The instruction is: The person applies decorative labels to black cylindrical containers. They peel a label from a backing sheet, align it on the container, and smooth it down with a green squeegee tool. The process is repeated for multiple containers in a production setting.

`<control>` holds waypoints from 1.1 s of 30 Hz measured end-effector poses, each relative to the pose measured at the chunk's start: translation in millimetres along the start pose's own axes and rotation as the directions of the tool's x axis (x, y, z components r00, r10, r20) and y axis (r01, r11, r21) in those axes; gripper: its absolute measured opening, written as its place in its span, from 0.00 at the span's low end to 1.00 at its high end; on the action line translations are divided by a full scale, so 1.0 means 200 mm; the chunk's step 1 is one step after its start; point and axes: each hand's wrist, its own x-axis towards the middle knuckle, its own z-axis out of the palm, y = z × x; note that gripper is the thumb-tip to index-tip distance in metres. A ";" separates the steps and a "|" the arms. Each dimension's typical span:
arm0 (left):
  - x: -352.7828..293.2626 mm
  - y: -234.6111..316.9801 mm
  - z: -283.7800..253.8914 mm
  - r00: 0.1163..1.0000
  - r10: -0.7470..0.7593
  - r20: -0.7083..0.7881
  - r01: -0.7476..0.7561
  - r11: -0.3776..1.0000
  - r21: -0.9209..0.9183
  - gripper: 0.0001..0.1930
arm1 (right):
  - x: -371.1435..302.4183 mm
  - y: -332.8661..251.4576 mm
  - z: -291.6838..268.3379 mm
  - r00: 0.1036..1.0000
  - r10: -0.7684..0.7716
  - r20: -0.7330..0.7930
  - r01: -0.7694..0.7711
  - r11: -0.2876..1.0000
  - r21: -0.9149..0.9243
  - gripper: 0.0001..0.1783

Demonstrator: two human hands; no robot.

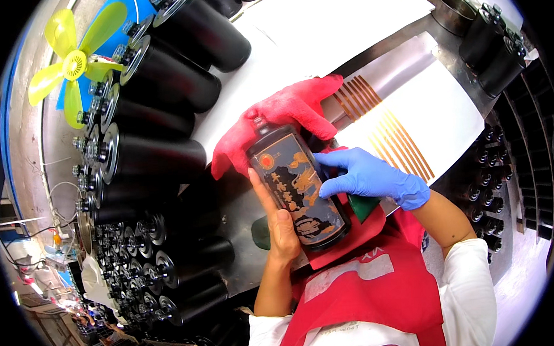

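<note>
A dark, flat-sided bottle [297, 187] with a narrow neck leans in front of me, its face covered with orange, black and grey artwork. My bare left hand [282, 231] grips its left side, with the fingers partly hidden behind it. My right hand [367, 176], in a blue glove, touches the bottle's right edge and face with thumb and forefinger stretched out and apart; its other fingers are partly hidden. Under the bottle's neck and upper end lies a bunched red cloth [280, 108]. Something dark green [363, 206] shows below my right hand.
White paper [447, 116] with rows of gold strips [402, 144] lies to the right on a metal table [247, 261]. Many black cylinders [155, 147] are stacked at left, near a yellow fan [74, 65]. More dark bottles [490, 170] stand at right. A metal pot [452, 12] sits far right.
</note>
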 end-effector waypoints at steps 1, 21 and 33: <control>0.00 0.00 -0.01 0.999 -0.037 0.006 0.037 0.999 -0.002 0.46 | 0.00 0.02 0.00 1.000 -0.019 -0.011 0.019 0.999 -0.026 0.36; 0.05 0.08 -0.02 0.998 -0.068 -0.019 0.069 0.994 0.084 0.40 | 0.19 -0.26 -0.10 0.978 0.181 0.104 -0.181 0.983 -0.014 0.26; 0.06 0.14 -0.03 0.996 -0.085 -0.007 0.084 0.964 0.251 0.43 | 0.24 -0.25 -0.04 0.951 0.307 0.025 -0.308 0.951 0.039 0.31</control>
